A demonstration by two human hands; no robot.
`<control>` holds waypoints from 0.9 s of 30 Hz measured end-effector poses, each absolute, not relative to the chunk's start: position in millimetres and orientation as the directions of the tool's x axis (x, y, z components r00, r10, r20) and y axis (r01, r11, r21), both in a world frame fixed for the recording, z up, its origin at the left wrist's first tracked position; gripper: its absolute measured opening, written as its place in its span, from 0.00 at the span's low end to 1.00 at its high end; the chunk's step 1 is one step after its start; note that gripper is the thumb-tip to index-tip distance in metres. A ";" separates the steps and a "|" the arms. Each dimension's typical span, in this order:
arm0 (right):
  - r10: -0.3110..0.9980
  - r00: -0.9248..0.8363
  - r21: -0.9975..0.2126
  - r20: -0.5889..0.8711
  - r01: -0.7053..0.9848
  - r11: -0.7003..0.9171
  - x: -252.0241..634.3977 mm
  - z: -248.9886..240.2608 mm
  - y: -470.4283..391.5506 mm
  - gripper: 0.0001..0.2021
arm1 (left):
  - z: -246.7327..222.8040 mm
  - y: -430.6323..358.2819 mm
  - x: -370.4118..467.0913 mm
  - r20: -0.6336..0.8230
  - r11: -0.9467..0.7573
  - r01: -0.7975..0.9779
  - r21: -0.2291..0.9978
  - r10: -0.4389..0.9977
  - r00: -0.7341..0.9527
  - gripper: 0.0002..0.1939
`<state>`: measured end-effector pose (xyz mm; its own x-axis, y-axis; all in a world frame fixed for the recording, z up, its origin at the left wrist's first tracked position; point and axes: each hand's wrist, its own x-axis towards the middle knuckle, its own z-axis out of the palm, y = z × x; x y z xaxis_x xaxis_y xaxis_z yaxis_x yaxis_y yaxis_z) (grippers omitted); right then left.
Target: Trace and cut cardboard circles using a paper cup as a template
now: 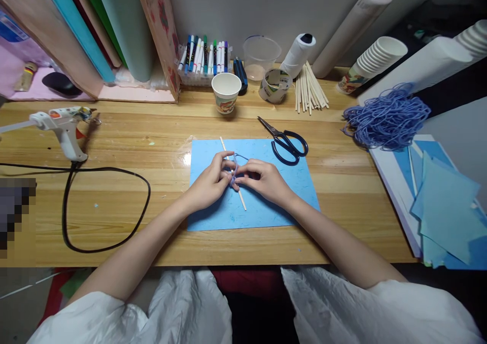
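Over a blue sheet (213,214) my two hands meet at a thin pale wooden stick (242,201) that slants between them. A blue-purple cord (235,165) forms a loop around the stick's middle. My left hand (213,180) is closed on the stick, its thumb and fingers at the crossing with the cord. My right hand (263,179) pinches the cord from the other side. The fingertips partly hide where cord and stick meet. Black-handled scissors (286,142) lie spread on the sheet's upper right corner, apart from my hands.
Left stands a glue gun (68,131) with a looped black cable (149,186). Behind are a paper cup (226,93), markers (205,55), a tape roll (274,86) and wooden sticks (310,90). A blue cord bundle (386,118) and paper sheets (449,207) lie right.
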<state>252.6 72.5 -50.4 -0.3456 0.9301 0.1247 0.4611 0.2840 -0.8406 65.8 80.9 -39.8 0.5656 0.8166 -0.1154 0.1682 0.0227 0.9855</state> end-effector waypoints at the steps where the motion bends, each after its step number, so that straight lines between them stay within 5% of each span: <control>1: 0.924 -0.363 -0.838 0.120 0.462 0.291 252.5 -50.3 72.5 0.05 | -38.6 80.4 65.5 -0.107 -0.004 0.190 0.982 0.814 0.571 0.23; 9: 0.878 -0.448 -0.821 0.166 0.431 0.375 253.8 -46.0 71.9 0.02 | -34.8 80.2 65.2 -0.079 -0.101 0.296 0.950 0.838 0.540 0.21; 15: 0.870 -0.411 -0.712 0.273 0.521 0.470 252.3 -49.2 69.4 0.05 | -39.2 83.0 65.6 -0.159 0.062 0.207 0.976 0.854 0.496 0.11; 27: 0.824 -0.436 -0.635 0.361 0.532 0.560 251.1 -49.4 69.1 0.07 | -41.1 82.9 68.2 -0.188 0.129 0.154 0.980 0.855 0.483 0.11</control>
